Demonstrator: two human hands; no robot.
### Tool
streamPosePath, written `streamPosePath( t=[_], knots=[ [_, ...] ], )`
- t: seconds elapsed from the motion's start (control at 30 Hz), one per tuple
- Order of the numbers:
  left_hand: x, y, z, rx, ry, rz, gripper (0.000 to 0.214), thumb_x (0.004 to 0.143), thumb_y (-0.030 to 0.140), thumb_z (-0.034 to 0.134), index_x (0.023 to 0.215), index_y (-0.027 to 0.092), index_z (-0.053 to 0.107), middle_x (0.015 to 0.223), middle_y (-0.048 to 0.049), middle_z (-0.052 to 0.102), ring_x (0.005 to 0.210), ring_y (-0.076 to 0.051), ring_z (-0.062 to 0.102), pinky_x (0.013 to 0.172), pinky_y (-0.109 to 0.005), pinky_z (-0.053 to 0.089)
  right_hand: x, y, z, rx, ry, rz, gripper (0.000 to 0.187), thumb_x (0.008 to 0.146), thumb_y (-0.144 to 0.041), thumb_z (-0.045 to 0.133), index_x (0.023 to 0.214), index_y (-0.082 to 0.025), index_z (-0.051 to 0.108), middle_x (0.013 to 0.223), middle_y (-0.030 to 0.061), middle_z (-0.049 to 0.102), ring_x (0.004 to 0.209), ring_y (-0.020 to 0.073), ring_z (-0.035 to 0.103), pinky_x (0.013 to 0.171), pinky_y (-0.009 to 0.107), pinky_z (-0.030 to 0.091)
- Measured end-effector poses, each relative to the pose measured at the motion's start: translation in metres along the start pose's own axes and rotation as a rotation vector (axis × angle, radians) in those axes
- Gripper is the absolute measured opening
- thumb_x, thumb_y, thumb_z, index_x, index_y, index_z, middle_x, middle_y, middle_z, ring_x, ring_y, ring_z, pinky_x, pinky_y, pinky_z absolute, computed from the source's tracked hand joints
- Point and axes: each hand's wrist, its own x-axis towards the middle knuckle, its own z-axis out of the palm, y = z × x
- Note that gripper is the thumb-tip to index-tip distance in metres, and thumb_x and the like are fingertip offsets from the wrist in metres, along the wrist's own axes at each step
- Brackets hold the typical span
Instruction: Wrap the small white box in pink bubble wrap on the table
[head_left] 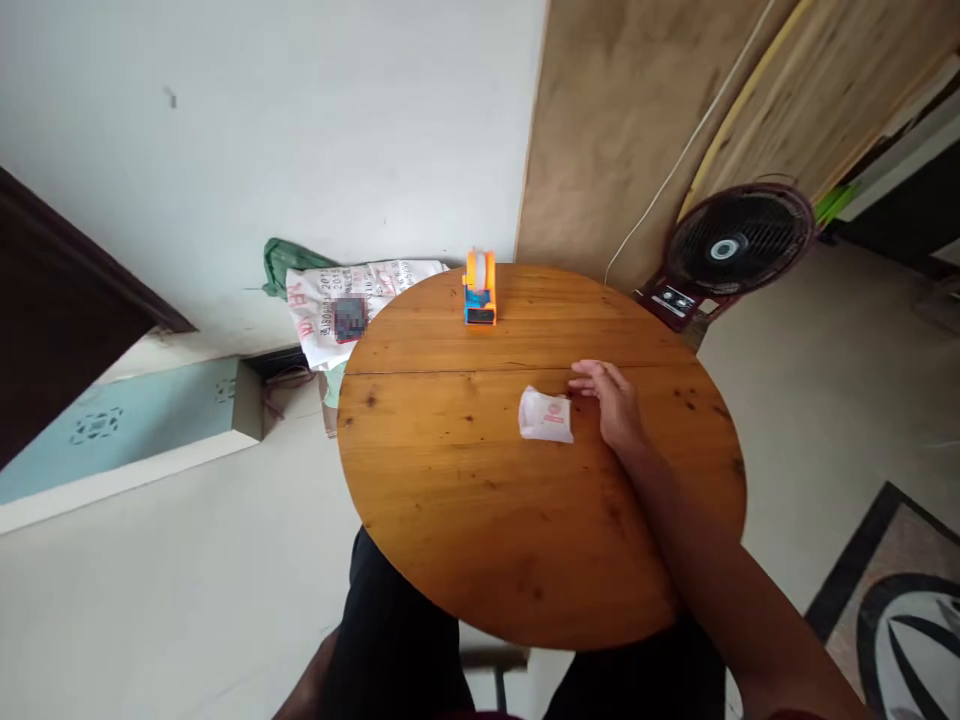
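My right hand is over the right half of the round wooden table. Its fingers point left, loosely stretched and slightly apart, and nothing shows in them. Just left of the fingertips lies a small white paper packet with red print; a narrow gap separates it from the hand. Farther back, near the table's far edge, stands an orange and blue tape dispenser with a roll of tape in it. Part of my left arm shows at the bottom left, but my left hand is out of sight.
Behind the table on the left is a printed white sack against the wall. A dark fan stands past the right edge. A pale blue cabinet is on the left, a patterned rug on the right.
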Motion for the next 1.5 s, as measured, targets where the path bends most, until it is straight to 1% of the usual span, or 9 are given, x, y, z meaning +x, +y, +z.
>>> streamPosePath(
  t=[0.13,0.2,0.27,0.43,0.6,0.8,1.1,1.3,1.5],
  knots=[
    [-0.022,0.042,-0.017,0.084,0.012,0.123,0.049,0.061,0.073,0.060,0.083,0.031,0.073,0.101,-0.0046,0.077,0.103,-0.038,0.068,0.089,-0.048,0.056,-0.002,0.000,-0.002,0.053,-0.050,-0.012,0.036,0.080,-0.055,0.062,0.092,-0.023,0.069,0.098,0.0035,0.074,0.074,0.0167,0.069,0.071,0.031,0.049],
    [-0.038,0.075,-0.020,0.185,0.238,0.272,0.047,0.069,0.063,0.064,0.102,0.030,0.069,0.104,-0.0044,0.076,0.113,-0.035,0.064,0.094,-0.047,0.054,-0.001,-0.002,-0.002,0.100,-0.080,0.011,0.034,0.076,-0.055,0.066,0.090,-0.023,0.069,0.094,0.0020,0.074,0.073,0.0164,0.068,0.073,0.032,0.051],
    [-0.052,0.115,-0.010,0.282,0.292,0.456,0.034,0.078,0.056,0.060,0.099,0.031,0.069,0.102,-0.0026,0.075,0.112,-0.032,0.065,0.095,-0.044,0.053,0.000,-0.003,-0.001,0.154,-0.114,0.031,0.031,0.071,-0.051,0.071,0.087,-0.024,0.069,0.089,-0.0001,0.073,0.073,0.0160,0.067,0.075,0.033,0.053],
    [-0.038,0.224,0.072,0.339,-0.014,0.977,0.039,0.080,0.047,0.065,0.112,0.024,0.068,0.121,-0.0090,0.064,0.115,-0.029,0.060,0.102,-0.042,0.048,0.002,-0.002,-0.003,0.206,-0.212,0.011,0.019,0.067,-0.036,0.072,0.080,-0.023,0.072,0.085,-0.0009,0.073,0.079,0.0175,0.066,0.084,0.037,0.053],
    [0.017,0.289,0.149,0.343,-0.453,0.843,0.083,0.064,0.048,0.081,0.137,0.021,0.052,0.135,-0.0172,0.054,0.122,-0.034,0.053,0.100,-0.048,0.047,-0.001,-0.008,-0.009,0.099,-0.340,-0.034,0.016,0.070,-0.029,0.065,0.081,-0.023,0.073,0.086,0.0000,0.074,0.084,0.0193,0.066,0.087,0.037,0.050],
    [0.041,0.279,0.159,0.243,-0.757,0.751,0.100,0.068,0.045,0.080,0.151,0.017,0.031,0.136,-0.0157,0.052,0.119,-0.031,0.055,0.104,-0.046,0.043,0.004,-0.024,-0.025,-0.080,-0.495,-0.018,0.019,0.074,-0.029,0.062,0.087,-0.022,0.073,0.093,0.0024,0.074,0.093,0.0219,0.067,0.089,0.038,0.050],
    [0.044,0.272,0.165,0.183,-0.681,0.805,0.081,0.068,0.029,0.079,0.142,0.018,0.046,0.120,-0.0103,0.062,0.107,-0.025,0.059,0.096,-0.040,0.047,-0.009,-0.052,-0.031,-0.356,-0.758,-0.307,0.023,0.076,-0.025,0.069,0.099,-0.027,0.072,0.115,0.0013,0.070,0.109,0.0236,0.064,0.097,0.038,0.046],
    [0.039,0.271,0.165,0.164,-0.708,0.810,0.081,0.070,0.025,0.076,0.143,0.022,0.043,0.115,-0.0065,0.064,0.099,-0.020,0.060,0.089,-0.035,0.049,-0.018,-0.046,-0.021,-0.492,-0.649,-0.494,0.007,0.079,-0.022,0.067,0.084,-0.025,0.071,0.112,0.0021,0.070,0.104,0.0219,0.065,0.094,0.037,0.045],
    [0.043,0.269,0.167,0.154,-0.729,0.825,0.083,0.069,0.020,0.075,0.146,0.022,0.042,0.112,-0.0062,0.065,0.097,-0.021,0.060,0.090,-0.037,0.050,-0.016,-0.035,-0.015,-0.554,-0.464,-0.697,0.016,0.083,-0.015,0.058,0.078,-0.025,0.069,0.104,0.0023,0.074,0.098,0.0217,0.068,0.094,0.041,0.043]
  ],
)
